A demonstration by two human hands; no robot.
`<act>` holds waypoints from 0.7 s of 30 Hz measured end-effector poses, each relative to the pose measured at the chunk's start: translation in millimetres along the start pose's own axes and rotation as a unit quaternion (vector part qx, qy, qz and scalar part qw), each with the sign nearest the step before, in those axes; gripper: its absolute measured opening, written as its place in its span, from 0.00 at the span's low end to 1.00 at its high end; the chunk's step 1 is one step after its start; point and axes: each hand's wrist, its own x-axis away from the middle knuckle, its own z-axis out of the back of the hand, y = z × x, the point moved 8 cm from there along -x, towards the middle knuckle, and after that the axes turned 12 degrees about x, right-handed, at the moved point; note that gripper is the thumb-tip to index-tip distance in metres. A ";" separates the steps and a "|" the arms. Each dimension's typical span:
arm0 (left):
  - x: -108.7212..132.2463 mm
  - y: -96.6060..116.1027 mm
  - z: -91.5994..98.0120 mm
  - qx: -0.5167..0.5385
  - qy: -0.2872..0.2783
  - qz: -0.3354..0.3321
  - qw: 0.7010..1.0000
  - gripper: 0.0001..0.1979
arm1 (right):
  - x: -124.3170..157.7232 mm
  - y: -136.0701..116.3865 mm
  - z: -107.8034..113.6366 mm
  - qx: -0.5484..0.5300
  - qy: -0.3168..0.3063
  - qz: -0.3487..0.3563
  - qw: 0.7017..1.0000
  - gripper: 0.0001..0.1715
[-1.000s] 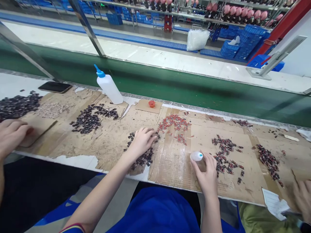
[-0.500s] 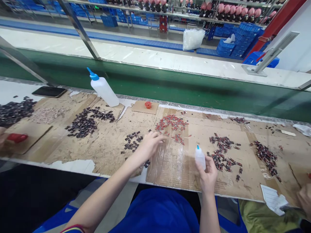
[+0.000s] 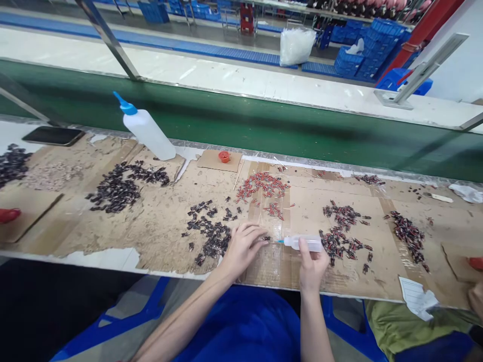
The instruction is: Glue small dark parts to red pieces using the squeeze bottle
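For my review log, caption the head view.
Right hand holds small bottle, blue tip facing dark part at left hand.

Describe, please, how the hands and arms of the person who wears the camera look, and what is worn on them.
The left hand and right hand are bare: no glove, watch or bracelet shows. The left forearm and right forearm are uncovered; no sleeve can be made out clearly. A blue garment covers the torso.

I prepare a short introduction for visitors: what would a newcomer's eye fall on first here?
Probably the large blue-capped bottle, standing left of centre near the far edge of the cardboard. Next, perhaps, the red parts near the middle, then the small bottle in the right hand, pointing toward the left hand.
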 end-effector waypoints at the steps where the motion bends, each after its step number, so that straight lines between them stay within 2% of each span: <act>1: 0.0 -0.1 -0.3 0.007 0.002 -0.002 1.000 0.09 | 1.9 -3.7 -3.5 0.013 -0.003 0.009 1.000 0.20; 6: -0.6 -1.9 -2.0 0.023 0.013 0.014 1.000 0.08 | 7.0 -16.7 -13.5 0.088 -0.007 0.060 0.994 0.19; 11: -0.3 -3.6 -0.8 0.023 0.021 0.015 0.999 0.06 | 6.7 -18.4 -17.2 0.143 -0.022 0.091 0.985 0.19; 16: -0.4 -7.3 -2.2 0.026 0.022 0.017 0.999 0.06 | 6.8 -15.8 -20.6 0.155 -0.047 0.101 0.982 0.19; 21: -0.1 -5.7 -1.6 0.025 0.038 0.007 0.999 0.05 | 7.4 -16.9 -15.8 0.146 -0.024 0.105 0.983 0.17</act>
